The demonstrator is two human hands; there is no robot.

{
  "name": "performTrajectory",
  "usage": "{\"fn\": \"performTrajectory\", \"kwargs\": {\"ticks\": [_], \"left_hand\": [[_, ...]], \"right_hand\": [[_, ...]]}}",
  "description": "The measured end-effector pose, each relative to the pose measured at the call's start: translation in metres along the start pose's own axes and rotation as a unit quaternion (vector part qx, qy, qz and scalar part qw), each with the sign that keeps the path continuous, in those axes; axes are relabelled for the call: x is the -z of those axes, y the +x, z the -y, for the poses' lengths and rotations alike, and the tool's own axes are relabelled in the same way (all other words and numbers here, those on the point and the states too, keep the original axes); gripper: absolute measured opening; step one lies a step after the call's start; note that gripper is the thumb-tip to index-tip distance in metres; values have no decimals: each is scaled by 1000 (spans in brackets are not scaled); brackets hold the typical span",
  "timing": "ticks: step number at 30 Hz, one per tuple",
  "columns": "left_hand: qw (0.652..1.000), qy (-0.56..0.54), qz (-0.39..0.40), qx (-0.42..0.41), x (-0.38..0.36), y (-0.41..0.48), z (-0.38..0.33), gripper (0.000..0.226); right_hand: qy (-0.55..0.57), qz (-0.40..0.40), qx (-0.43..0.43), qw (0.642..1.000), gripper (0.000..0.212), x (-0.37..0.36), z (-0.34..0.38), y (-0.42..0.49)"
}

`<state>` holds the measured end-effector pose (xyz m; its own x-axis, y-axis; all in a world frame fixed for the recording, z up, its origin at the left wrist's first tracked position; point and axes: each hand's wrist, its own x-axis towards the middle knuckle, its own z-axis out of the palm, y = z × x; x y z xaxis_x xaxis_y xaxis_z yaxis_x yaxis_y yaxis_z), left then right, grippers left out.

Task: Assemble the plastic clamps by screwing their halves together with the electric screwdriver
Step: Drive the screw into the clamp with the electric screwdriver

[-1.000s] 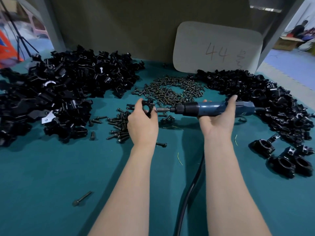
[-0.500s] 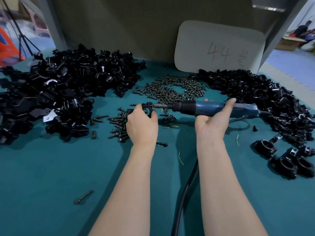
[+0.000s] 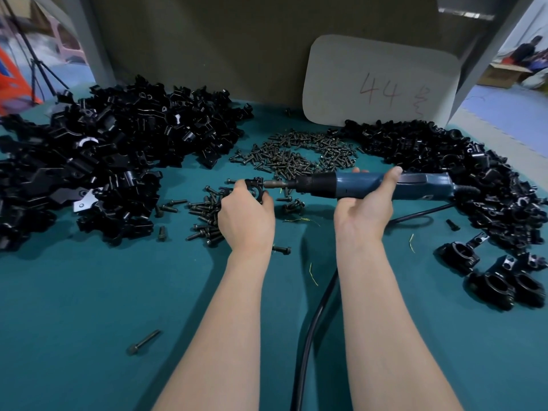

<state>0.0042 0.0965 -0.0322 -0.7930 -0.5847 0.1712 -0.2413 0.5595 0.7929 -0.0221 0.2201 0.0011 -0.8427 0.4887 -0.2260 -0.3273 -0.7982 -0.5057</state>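
Two bare hands meet above a teal table [image 3: 89,292]. The left hand [image 3: 246,215] pinches a small black clamp [image 3: 255,188] between thumb and curled fingers. The right hand [image 3: 364,212] wraps round the blue barrel of an electric screwdriver [image 3: 350,188], with the thumb across its near side. The tool lies level, pointing left, and its bit is set against the clamp's right side, at mid-table and just near of the main heap of screws.

A broad pile of loose black plastic parts [image 3: 103,161] spreads over the far left of the table. A second black pile [image 3: 474,173] curves down the right side, reaching behind the screwdriver's rear end. A pale rounded card [image 3: 379,84] with "44" written in red leans against the back wall, between the two piles. In front of it, a heap of dark screws [image 3: 299,152] covers the far middle of the table.

A black cord [image 3: 308,336] runs between the forearms to the near edge. Whether it is the same lead that trails away beside the right pile cannot be told. Three assembled clamps [image 3: 492,286] sit together at the near right, apart from the pile. A smaller scatter of screws [image 3: 204,215] lies just left of the left hand. A single long screw [image 3: 143,342] lies alone at the near left.
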Motion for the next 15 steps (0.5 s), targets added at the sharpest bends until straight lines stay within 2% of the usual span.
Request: {"fn": "performTrajectory", "kwargs": {"ticks": [15], "left_hand": [[1000,22,-14,1,-2,0,2,19]], "right_hand": [[-11,-3,-2,1000,23,-2,-4,-5]]}}
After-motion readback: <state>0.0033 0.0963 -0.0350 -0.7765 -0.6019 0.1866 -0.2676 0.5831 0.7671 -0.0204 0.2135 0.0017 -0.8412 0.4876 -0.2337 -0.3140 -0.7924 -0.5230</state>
